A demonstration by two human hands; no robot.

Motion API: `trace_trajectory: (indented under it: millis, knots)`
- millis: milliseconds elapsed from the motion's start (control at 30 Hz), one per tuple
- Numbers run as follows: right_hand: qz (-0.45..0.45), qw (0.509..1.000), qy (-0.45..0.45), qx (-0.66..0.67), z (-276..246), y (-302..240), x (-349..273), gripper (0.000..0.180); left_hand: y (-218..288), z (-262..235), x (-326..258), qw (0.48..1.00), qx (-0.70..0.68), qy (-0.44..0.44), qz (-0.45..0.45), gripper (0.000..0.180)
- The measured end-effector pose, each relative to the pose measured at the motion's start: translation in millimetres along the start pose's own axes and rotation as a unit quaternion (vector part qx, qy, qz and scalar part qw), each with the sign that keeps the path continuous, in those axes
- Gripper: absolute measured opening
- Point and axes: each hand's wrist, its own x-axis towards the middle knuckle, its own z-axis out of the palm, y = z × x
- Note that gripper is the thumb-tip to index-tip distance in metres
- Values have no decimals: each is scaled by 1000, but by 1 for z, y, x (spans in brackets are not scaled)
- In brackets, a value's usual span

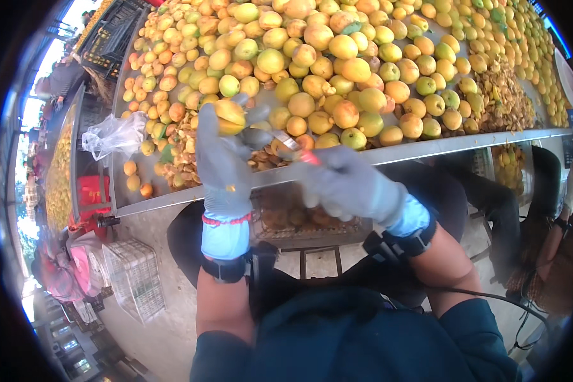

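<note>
My left hand (223, 156), in a grey glove, holds a round yellow-orange fruit (230, 117) between thumb and fingers, just above the table's near edge. To its right, my gloved right hand (353, 181) is closed round the red handle (309, 158) of a small tool with a short metal blade (286, 141). The blade points toward the left hand's fingers, apart from the fruit. Whether it is a knife or a peeler I cannot make out, and the right hand is partly blurred. Behind both hands, yellow, orange and greenish fruits (318, 36) are heaped on the metal table (420, 148).
Brown dry trimmings (183, 159) lie by the left hand, with a larger heap (506, 102) at the right. A clear plastic bag (113, 135) hangs at the table's left side. A white crate (134, 277) stands on the floor. Another person's arm (551, 242) shows at right.
</note>
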Motion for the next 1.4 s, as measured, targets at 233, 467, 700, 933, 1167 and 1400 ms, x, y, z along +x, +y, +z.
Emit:
trace_trajectory:
  millis: [233, 467, 700, 933, 1167, 1400]
  knots:
    - [-145, 971, 164, -99, -6, -1, 23, 44, -33, -8, -15, 825, 415, -130, 360, 42]
    - [-51, 998, 6, 45, -9, 6, 27, 43, -18, -9, -30, 807, 492, -203, 258, 55]
    - [-53, 992, -26, 109, 0, 27, 32, 32, -31, -22, -35, 842, 405, -121, 335, 39]
    - [-98, 986, 18, 137, -4, 14, 29, 30, -20, -26, -23, 989, -94, -116, -13, 48]
    - [-231, 914, 183, -280, -15, 31, 26, 29, -33, -33, -17, 990, -134, -40, -28, 51]
    - [-350, 914, 191, 73, -30, -17, 20, 30, -39, 8, -33, 991, 8, -20, -134, 64]
